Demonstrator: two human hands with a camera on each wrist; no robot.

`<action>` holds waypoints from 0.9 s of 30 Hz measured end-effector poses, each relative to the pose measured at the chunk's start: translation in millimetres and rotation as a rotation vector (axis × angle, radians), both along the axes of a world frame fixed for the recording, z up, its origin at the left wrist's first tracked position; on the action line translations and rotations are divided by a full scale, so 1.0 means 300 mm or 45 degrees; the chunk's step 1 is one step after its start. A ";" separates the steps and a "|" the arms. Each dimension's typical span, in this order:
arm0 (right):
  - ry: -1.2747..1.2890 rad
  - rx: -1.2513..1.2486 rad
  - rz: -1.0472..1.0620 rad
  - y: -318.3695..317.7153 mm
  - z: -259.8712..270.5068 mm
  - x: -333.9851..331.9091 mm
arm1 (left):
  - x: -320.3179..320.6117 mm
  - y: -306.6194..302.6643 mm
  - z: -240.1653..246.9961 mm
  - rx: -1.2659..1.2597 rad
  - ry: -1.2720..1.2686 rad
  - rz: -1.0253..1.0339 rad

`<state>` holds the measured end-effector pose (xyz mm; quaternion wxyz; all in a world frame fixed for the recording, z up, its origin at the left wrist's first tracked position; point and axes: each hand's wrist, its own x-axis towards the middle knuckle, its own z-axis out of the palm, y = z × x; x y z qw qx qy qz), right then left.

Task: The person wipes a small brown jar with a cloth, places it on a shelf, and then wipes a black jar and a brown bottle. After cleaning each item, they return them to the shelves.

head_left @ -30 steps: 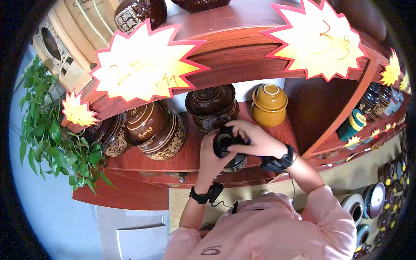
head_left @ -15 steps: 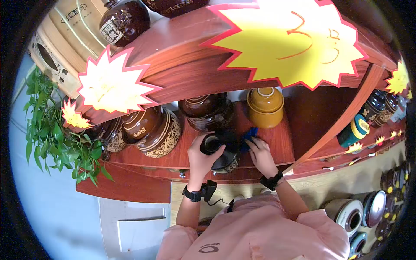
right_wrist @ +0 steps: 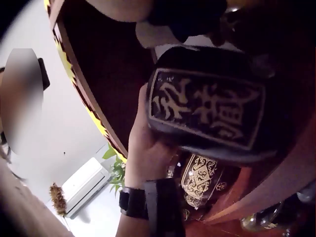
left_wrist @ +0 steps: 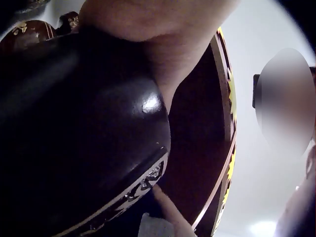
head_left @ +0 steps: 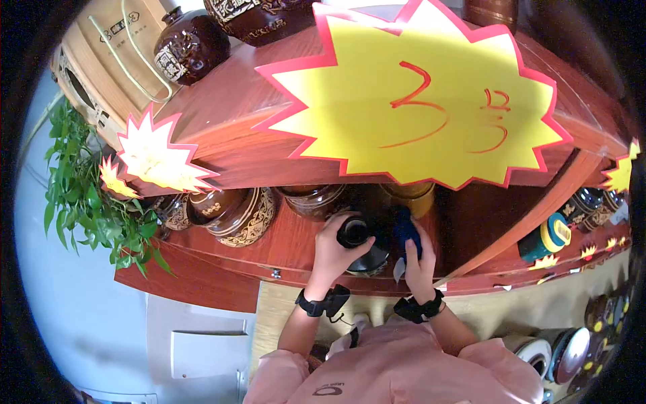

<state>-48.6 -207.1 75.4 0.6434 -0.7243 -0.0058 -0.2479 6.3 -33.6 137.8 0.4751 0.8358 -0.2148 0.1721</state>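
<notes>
- The dark jar (head_left: 369, 261) is at the front part of the shelf (head_left: 296, 236), near the brown jar (head_left: 313, 202) and the yellow pot (head_left: 412, 198); whether its base rests fully on the wood cannot be told
- The left hand (head_left: 333, 252) is curled round the jar's neck, just below the dark mouth, while the right hand (head_left: 418, 259) grips a bunched blue cloth (head_left: 406, 232) beside the jar's body, so the two are apart
- In the left wrist view a fingertip shows by the edge of the decorated panel (left_wrist: 146, 183), perhaps touching it
- The likeliest trouble, I judge, is a slip: the glaze looks glossy, only one hand grips the jar itself, and a hard push with the cloth could turn or tip it
- Being near the front edge, it could then drop off the shelf; swung inward, it might knock the brown jar or the yellow pot
- The cloth's loose pale flap (head_left: 400, 269) could also catch under the base
- Compared with half a second ago, the left hand keeps its hold on the neck, but the right hand has gone from reaching over the cloth near the yellow pot to holding it close against the jar's side
- The big price sign (head_left: 431, 101) now sits lower in the head view and hides the yellow pot's top, which showed then
</notes>
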 end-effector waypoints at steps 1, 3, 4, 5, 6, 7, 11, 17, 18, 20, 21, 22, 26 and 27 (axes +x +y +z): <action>-0.013 0.053 0.030 0.002 -0.005 0.008 | 0.003 -0.009 0.007 0.065 -0.080 -0.019; -0.038 0.013 0.032 0.004 0.002 0.028 | 0.033 -0.010 -0.014 0.022 -0.035 -0.073; -0.048 -0.017 0.046 -0.002 0.003 0.040 | 0.040 -0.011 -0.031 -0.011 -0.010 -0.087; -0.050 -0.027 0.073 -0.001 0.004 0.045 | 0.039 -0.012 -0.033 0.017 -0.036 -0.074; -0.067 -0.046 0.092 0.002 0.005 0.052 | 0.036 -0.010 -0.030 0.048 -0.061 -0.064; -0.083 -0.060 0.108 0.007 0.005 0.058 | 0.033 -0.008 -0.031 0.082 -0.084 -0.059; -0.079 -0.058 0.097 0.031 0.027 0.067 | 0.046 0.008 -0.039 0.129 -0.052 -0.130; -0.123 0.032 -0.007 0.075 0.035 0.083 | 0.055 0.044 -0.033 0.160 -0.032 -0.325; -0.118 0.083 -0.040 0.087 0.036 0.082 | 0.059 0.052 -0.030 0.167 -0.047 -0.352; -0.129 0.161 -0.127 0.106 0.011 0.086 | 0.064 0.062 -0.023 0.173 -0.080 -0.416; -0.103 0.195 -0.172 0.120 0.022 0.077 | 0.071 0.072 -0.018 0.206 -0.046 -0.472; -0.078 0.229 -0.217 0.133 0.033 0.068 | 0.077 0.075 -0.019 0.203 -0.074 -0.478; -0.033 0.287 -0.468 0.177 0.020 0.050 | 0.087 0.070 -0.047 0.173 -0.157 -0.502; -0.053 0.313 -0.530 0.192 0.018 0.052 | 0.087 0.068 -0.052 0.156 -0.158 -0.499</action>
